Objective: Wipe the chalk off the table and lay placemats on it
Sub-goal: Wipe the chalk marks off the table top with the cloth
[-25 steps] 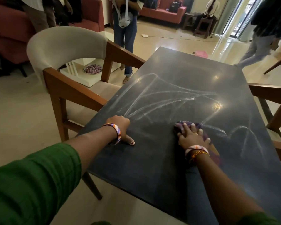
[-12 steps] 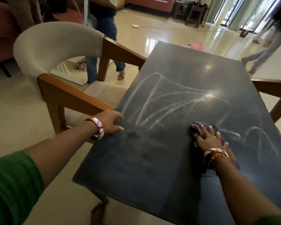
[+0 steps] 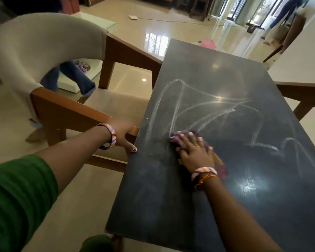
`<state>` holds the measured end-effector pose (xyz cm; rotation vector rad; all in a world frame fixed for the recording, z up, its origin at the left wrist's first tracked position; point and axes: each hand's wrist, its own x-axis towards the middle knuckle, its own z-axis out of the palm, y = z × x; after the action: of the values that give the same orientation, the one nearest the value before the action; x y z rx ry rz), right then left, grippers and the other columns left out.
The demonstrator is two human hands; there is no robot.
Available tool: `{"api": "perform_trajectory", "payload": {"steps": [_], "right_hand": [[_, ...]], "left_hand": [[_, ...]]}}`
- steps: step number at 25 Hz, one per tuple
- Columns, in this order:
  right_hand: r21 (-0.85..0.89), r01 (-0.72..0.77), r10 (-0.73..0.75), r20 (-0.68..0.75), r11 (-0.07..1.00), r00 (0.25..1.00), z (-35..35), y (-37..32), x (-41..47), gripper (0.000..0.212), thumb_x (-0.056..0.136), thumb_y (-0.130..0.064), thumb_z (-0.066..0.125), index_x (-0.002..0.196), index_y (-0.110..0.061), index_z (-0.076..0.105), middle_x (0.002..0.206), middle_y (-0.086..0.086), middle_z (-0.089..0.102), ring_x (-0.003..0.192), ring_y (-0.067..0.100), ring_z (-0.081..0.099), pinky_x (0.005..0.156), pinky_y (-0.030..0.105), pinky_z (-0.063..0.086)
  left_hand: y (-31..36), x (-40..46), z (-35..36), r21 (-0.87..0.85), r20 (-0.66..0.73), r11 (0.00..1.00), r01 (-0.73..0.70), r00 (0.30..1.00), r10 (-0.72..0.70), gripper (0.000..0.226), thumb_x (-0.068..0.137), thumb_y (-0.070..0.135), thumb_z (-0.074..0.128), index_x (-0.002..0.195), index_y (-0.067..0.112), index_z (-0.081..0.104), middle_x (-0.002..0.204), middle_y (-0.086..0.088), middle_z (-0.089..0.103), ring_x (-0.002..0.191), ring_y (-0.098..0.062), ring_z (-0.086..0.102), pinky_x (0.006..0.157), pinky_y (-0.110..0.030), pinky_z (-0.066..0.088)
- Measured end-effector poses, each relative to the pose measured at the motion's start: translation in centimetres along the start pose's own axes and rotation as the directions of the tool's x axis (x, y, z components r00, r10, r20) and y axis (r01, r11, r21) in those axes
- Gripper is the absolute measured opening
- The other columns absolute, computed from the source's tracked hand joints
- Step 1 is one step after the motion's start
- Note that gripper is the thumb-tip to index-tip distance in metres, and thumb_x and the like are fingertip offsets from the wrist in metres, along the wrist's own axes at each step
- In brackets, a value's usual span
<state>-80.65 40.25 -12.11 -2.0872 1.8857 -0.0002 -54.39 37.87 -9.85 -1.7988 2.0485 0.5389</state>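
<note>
Right hand [image 3: 195, 153] presses a purple cloth [image 3: 185, 135] flat on the dark table [image 3: 244, 206], left hand [image 3: 125, 132] resting blurred at its edge; chalk lines [image 3: 198, 106] largely remain, no placemats visible.

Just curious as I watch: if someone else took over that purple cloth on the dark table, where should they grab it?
Probably the far bunched edge of the purple cloth, coming from above. It lies flat on the table under the right hand, whose straight fingers press it down, so only that rumpled fringe beyond the fingertips offers a fold to pinch.
</note>
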Motion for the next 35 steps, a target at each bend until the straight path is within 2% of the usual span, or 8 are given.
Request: {"api": "perform_trajectory", "payload": {"steps": [5,12,16,22,25,27,30,35], "right_hand": [[0.068,-0.435,0.436,-0.009,0.898,0.9,-3.1,6.0,-0.1,0.055,0.098,-0.045,0.033,0.149,-0.039,0.015,0.16,-0.007,0.002,0.147,0.023,0.0,0.115,0.055,0.004],[-0.083,0.255,-0.253,0.037,0.963,0.967,2.5,-10.1,-1.7,0.05,0.099,-0.037,0.033,0.147,-0.042,0.016,0.159,-0.009,0.004,0.147,0.021,0.0,0.115,0.051,-0.002],[0.128,-0.011,0.023,-0.098,0.992,0.995,-1.2,-5.0,0.1,0.038,0.095,-0.021,0.042,0.129,-0.038,0.048,0.137,0.001,0.051,0.124,0.029,0.049,0.103,0.043,0.039],[0.947,-0.153,0.171,0.107,0.283,0.979,-8.8,-1.9,1.2,0.018,0.097,-0.004,0.045,0.091,-0.012,0.06,0.068,0.003,0.067,0.051,0.006,0.064,0.05,0.018,0.053],[0.852,-0.328,0.396,0.159,0.408,0.904,-8.3,0.3,2.6,0.024,0.095,0.004,0.043,0.106,-0.011,0.058,0.081,0.006,0.058,0.062,0.016,0.06,0.055,0.028,0.048],[0.713,-0.264,0.495,-0.132,0.649,0.859,-7.3,1.5,3.8,0.032,0.095,-0.006,0.047,0.126,-0.006,0.055,0.102,0.011,0.06,0.09,0.026,0.059,0.075,0.031,0.047],[0.305,0.05,0.035,-0.266,0.951,0.963,-4.2,-0.6,3.5,0.054,0.094,-0.045,0.046,0.144,-0.027,0.036,0.151,0.007,0.033,0.14,0.029,0.028,0.113,0.047,0.025],[-0.13,0.252,-0.248,0.045,0.959,0.968,2.6,-9.1,0.7,0.064,0.092,-0.065,0.019,0.148,-0.041,-0.002,0.158,-0.003,-0.013,0.145,0.026,-0.016,0.111,0.056,-0.011]], "left_hand": [[-0.9,0.0,1.0,0.032,-0.058,0.998,-0.057,0.997,0.059,0.098,0.074,0.061,0.062,0.149,0.025,0.012,0.158,0.003,0.007,0.146,-0.024,-0.001,0.114,-0.055,0.003],[-1.6,0.4,1.5,0.036,-0.111,0.994,-0.103,0.988,0.106,0.093,0.076,0.06,0.061,0.149,0.029,0.011,0.158,0.005,0.008,0.146,-0.021,-0.001,0.113,-0.055,0.0],[-2.1,0.7,1.7,0.006,-0.089,0.993,-0.119,0.989,0.119,0.094,0.076,0.064,0.057,0.149,0.029,0.01,0.158,0.004,0.008,0.146,-0.022,-0.003,0.113,-0.056,-0.005],[-1.1,0.1,0.8,0.035,-0.082,0.996,-0.084,0.993,0.087,0.09,0.078,0.064,0.056,0.149,0.029,0.013,0.158,0.004,0.009,0.146,-0.024,0.001,0.113,-0.057,0.0],[-1.0,-0.3,0.4,0.055,-0.057,0.995,-0.078,0.995,0.081,0.091,0.078,0.064,0.055,0.149,0.028,0.012,0.158,0.004,0.008,0.146,-0.024,0.001,0.113,-0.057,0.002],[-0.9,-0.2,0.3,0.055,-0.049,0.996,-0.077,0.996,0.08,0.09,0.078,0.064,0.055,0.149,0.027,0.012,0.158,0.004,0.008,0.146,-0.024,0.001,0.113,-0.058,0.002],[-0.8,-0.1,0.3,0.075,-0.062,0.994,-0.078,0.995,0.083,0.088,0.078,0.064,0.055,0.148,0.028,0.016,0.157,0.004,0.012,0.145,-0.025,0.005,0.113,-0.057,0.006],[-2.3,1.1,0.2,0.035,-0.187,0.989,-0.142,0.971,0.146,0.071,0.081,0.057,0.057,0.142,0.032,0.033,0.147,0.005,0.037,0.136,-0.021,0.029,0.111,-0.047,0.018]]}}
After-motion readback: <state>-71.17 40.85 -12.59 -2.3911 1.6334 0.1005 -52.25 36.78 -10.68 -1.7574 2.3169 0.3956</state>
